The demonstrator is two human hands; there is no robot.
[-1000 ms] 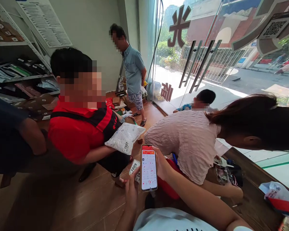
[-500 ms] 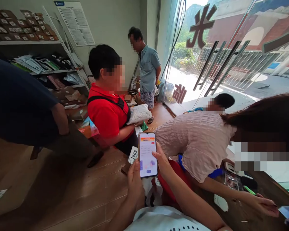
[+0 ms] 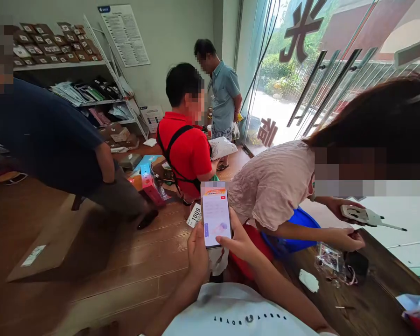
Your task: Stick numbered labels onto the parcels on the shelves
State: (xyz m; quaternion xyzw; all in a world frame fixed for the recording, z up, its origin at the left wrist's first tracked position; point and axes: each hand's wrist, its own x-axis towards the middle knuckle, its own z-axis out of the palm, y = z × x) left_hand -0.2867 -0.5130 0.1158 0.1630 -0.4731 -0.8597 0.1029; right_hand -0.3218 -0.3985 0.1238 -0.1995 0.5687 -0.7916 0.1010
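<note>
In the middle of the head view, a smartphone (image 3: 216,210) stands upright in both of my hands, its lit screen facing me. My left hand (image 3: 198,247) wraps round the phone's lower left side. From the right, my right hand (image 3: 241,237) grips the other edge, with its thumb over the bottom of the screen. A white label reading 1009 (image 3: 193,216) shows just behind my left fingers; whether that hand also holds what it is fixed to is hidden. Below the phone, something white hangs in front of my white shirt.
A person in red (image 3: 184,149) holds a white parcel (image 3: 223,148) ahead. On my right, a person bends over a wooden table (image 3: 367,289), holding a white device (image 3: 362,215) above a blue basket (image 3: 290,233). Boxed shelves (image 3: 61,65) stand back left; a large carton (image 3: 44,242) lies left.
My right thumb has moved down the screen. The person in red has turned further away. The person beside me has lifted a white device. Another person at left has come further into view.
</note>
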